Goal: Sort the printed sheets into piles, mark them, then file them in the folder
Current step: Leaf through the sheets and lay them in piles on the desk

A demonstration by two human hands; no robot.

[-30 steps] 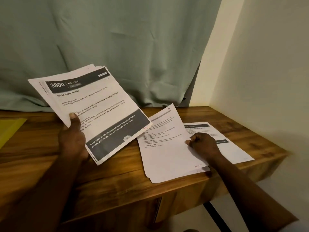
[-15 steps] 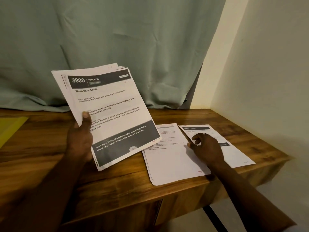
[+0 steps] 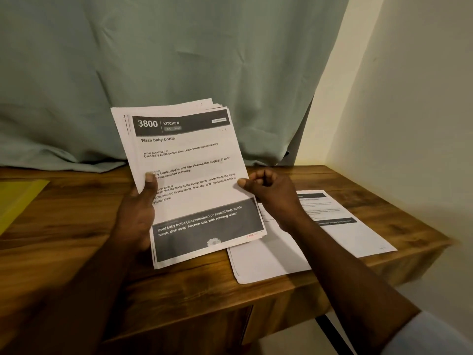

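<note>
White stack [image 3: 207, 105] held over mid desk [image 3: 76, 239]: our left hand [image 3: 135, 213] grips it, thumb on top, right hand [image 3: 268, 190] pinches the top sheet [image 3: 194, 162] by its edge. Pull sloppy and we'll drag two sheets onto one pile [image 3: 268, 262].

A wooden table [image 3: 76, 239] with a warm brown, streaky grain fills the lower half of the view, its front edge running down and to the right. Its front panel has a vertical seam below the edge. Behind the table hangs a pale grey-green curtain [image 3: 179, 47] in long soft folds, and its hem bunches on the table's back edge at the left. To the right stands a plain cream wall [image 3: 422, 124], which the table's right end meets in the corner. A dark slanted bar [image 3: 332, 334] shows under the table, above a pale floor [image 3: 294, 340].
</note>
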